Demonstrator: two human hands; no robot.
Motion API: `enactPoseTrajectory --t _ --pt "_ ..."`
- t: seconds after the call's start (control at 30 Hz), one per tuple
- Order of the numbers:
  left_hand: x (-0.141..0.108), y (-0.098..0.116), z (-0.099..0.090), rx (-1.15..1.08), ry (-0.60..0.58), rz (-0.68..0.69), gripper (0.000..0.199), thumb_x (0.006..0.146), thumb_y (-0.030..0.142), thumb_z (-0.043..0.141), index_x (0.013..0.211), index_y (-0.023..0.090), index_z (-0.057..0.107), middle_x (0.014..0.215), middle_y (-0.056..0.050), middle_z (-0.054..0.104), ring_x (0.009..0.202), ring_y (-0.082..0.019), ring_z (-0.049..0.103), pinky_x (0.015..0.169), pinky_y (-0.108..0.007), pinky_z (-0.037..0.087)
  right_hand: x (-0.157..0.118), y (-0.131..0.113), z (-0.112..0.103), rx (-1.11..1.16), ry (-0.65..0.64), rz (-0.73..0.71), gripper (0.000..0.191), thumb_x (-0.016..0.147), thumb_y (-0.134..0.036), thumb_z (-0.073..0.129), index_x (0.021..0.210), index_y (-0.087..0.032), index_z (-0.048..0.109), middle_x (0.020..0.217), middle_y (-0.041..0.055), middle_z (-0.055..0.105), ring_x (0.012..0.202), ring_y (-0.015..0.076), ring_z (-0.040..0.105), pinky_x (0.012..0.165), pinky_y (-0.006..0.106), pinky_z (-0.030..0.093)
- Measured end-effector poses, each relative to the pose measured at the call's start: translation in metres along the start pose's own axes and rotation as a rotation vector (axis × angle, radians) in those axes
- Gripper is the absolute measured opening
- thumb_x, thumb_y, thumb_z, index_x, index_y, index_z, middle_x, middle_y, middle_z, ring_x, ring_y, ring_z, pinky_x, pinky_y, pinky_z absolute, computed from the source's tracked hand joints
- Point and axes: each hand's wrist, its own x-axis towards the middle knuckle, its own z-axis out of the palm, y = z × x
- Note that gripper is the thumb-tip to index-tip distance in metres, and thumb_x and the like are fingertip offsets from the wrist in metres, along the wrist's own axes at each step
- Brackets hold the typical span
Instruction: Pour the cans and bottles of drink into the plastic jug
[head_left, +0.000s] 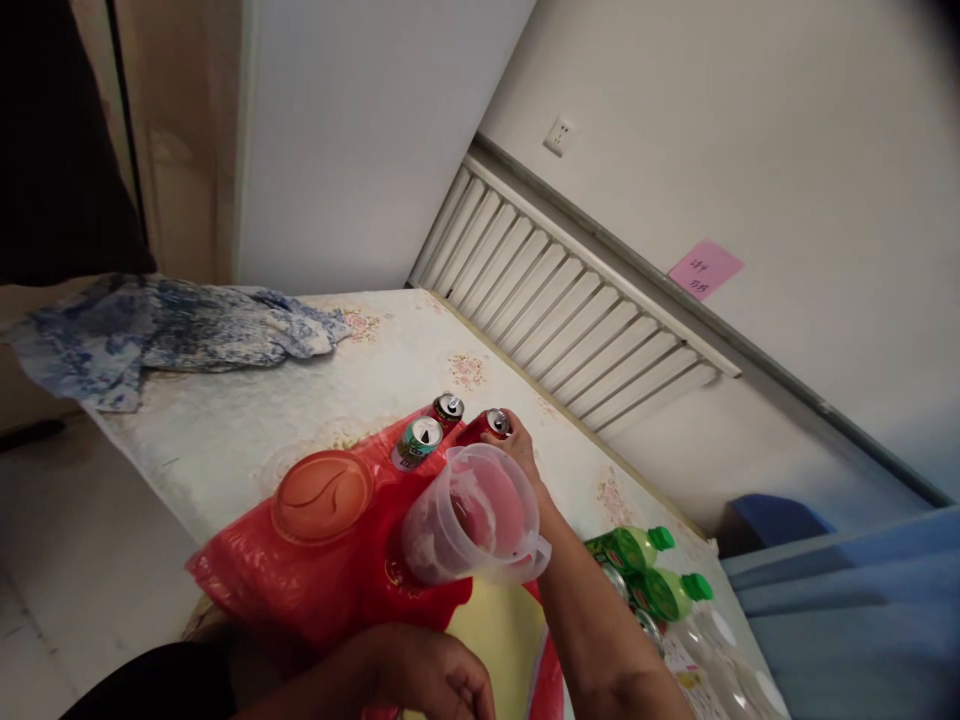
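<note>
My right hand (517, 442) reaches over the table, its fingers wrapped round a red can (487, 427) with an opened top. Left of it stand a dark red can (448, 409) and a green and white can (417, 442), both opened. A translucent plastic pitcher (476, 515) with reddish contents stands nearer to me, its handle towards my right forearm. My left hand (442, 672) is near the bottom edge with its fingers curled; what they hold, if anything, is hidden. An orange-red round lid (322, 495) lies on a red plastic sheet (277, 575).
Green-capped bottles (667, 595), more cans and clear bottles are at the lower right. A blue-and-white patterned cloth (217, 325) lies on the table (405, 345) at the far left. Behind the table are a radiator (555, 290) and the wall. A blue curtain (862, 600) hangs at the right.
</note>
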Motion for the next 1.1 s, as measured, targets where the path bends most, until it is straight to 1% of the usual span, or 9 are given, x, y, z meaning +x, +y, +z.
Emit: enactPoseTrajectory --t 0.13,0.37,0.5,0.63,0.73,0.83,0.93,1.0,1.1 --pt "0.003 0.004 0.007 -0.091 -0.057 0.068 0.040 0.056 0.045 0.084 0.087 0.022 0.072 0.084 -0.002 0.071 0.074 -0.020 0.067 0.067 -0.032 0.052 -0.027 -0.002 -0.051 -0.156 0.131 0.019 0.045 0.064 -0.039 0.069 0.105 -0.020 0.066 0.099 0.0056 0.075 0.090 0.0247 0.067 0.085 0.037 0.054" --pt "0.004 0.014 0.016 -0.108 0.146 0.120 0.057 0.059 0.031 0.084 0.112 0.021 0.063 0.094 -0.003 0.070 0.083 -0.017 0.067 0.080 -0.033 0.051 -0.133 -0.012 -0.135 -0.269 0.213 0.158 0.064 0.060 -0.038 0.075 0.120 -0.015 0.066 0.115 0.0124 0.073 0.105 0.0300 0.068 0.100 0.045 0.051" --pt "0.005 0.008 0.017 -0.048 0.196 0.192 0.078 0.067 0.038 0.081 0.136 0.021 0.049 0.125 -0.012 0.062 0.118 -0.027 0.059 0.100 -0.042 0.045 -0.202 -0.029 -0.156 -0.251 0.232 0.233 0.066 0.064 -0.040 0.077 0.125 -0.018 0.065 0.117 0.0111 0.072 0.105 0.0315 0.069 0.096 0.047 0.054" --pt "0.005 0.006 0.020 0.059 0.222 0.254 0.096 0.067 0.039 0.081 0.149 0.025 0.034 0.154 -0.015 0.040 0.143 -0.033 0.035 0.114 -0.048 0.031 -0.254 -0.046 -0.153 -0.104 0.130 0.265 0.070 0.067 -0.040 0.081 0.131 -0.019 0.061 0.125 0.0114 0.070 0.112 0.0321 0.067 0.097 0.045 0.055" --pt "0.002 0.013 0.024 0.157 0.285 0.315 0.100 0.063 0.031 0.083 0.150 0.025 0.032 0.158 -0.012 0.036 0.145 -0.033 0.032 0.117 -0.047 0.027 -0.276 -0.057 -0.137 -0.034 0.092 0.261 0.068 0.070 -0.037 0.081 0.132 -0.019 0.060 0.129 0.0124 0.067 0.116 0.0312 0.066 0.099 0.043 0.055" --pt "-0.004 0.023 0.029 0.182 0.312 0.339 0.091 0.060 0.026 0.083 0.142 0.023 0.043 0.146 -0.010 0.051 0.134 -0.033 0.046 0.109 -0.041 0.038 -0.283 -0.066 -0.115 -0.060 0.086 0.249 0.067 0.068 -0.034 0.082 0.131 -0.018 0.062 0.128 0.0122 0.068 0.115 0.0306 0.067 0.098 0.041 0.056" --pt "-0.013 0.033 0.035 0.150 0.341 0.347 0.074 0.059 0.019 0.079 0.128 0.021 0.054 0.119 -0.004 0.065 0.105 -0.025 0.061 0.083 -0.031 0.050 -0.280 -0.073 -0.095 -0.070 0.065 0.246 0.067 0.065 -0.033 0.084 0.127 -0.019 0.064 0.123 0.0113 0.070 0.112 0.0311 0.067 0.098 0.041 0.056" --pt "-0.020 0.041 0.038 0.155 0.402 0.314 0.066 0.057 0.015 0.076 0.120 0.019 0.057 0.101 0.000 0.066 0.086 -0.019 0.061 0.068 -0.025 0.047 -0.275 -0.077 -0.089 -0.037 0.048 0.250 0.068 0.061 -0.034 0.087 0.125 -0.021 0.066 0.122 0.0102 0.071 0.112 0.0319 0.067 0.098 0.042 0.055" --pt "-0.032 0.051 0.043 0.199 0.458 0.269 0.064 0.055 0.014 0.075 0.116 0.018 0.058 0.093 0.002 0.065 0.079 -0.017 0.059 0.062 -0.024 0.045 -0.263 -0.077 -0.092 0.079 -0.026 0.244 0.073 0.061 -0.038 0.087 0.128 -0.024 0.064 0.123 0.0100 0.070 0.112 0.0324 0.067 0.096 0.043 0.056"
